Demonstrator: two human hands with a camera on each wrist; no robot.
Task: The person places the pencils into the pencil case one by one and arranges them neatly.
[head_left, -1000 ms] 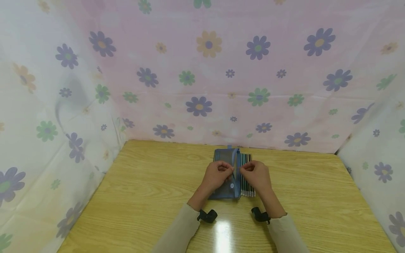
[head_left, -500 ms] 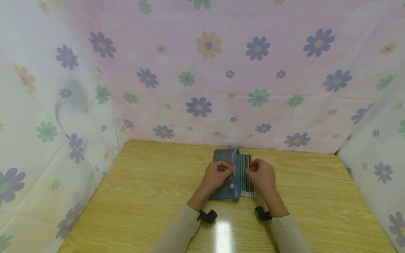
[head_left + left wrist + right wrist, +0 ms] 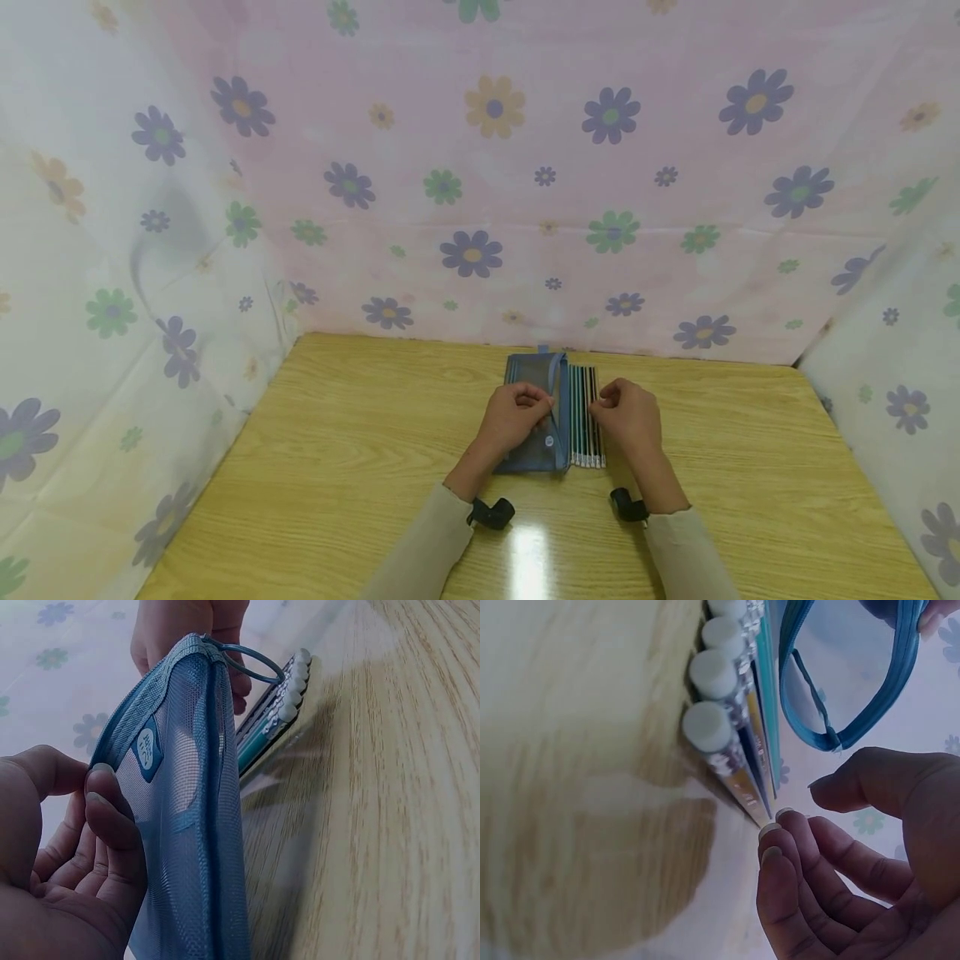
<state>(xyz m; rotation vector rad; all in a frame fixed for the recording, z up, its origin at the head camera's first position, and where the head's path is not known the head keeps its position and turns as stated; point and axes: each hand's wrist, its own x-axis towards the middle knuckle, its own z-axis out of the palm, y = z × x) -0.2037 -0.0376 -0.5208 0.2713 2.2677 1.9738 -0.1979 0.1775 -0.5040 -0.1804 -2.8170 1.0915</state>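
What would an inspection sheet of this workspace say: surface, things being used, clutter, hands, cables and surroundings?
Surface: wood-grain table, with a bright reflection at the front.
Things in use: blue mesh pouch, its zip edges parted; row of pencils along its right side, white eraser ends toward the person.
Clutter: nothing seen.
Left hand: pinches the pouch's zip edge.
Right hand: beside the pencils, fingers bent, gripping nothing; contact unclear.
Cables: nothing seen.
Surroundings: flower-patterned cloth behind and on both sides.
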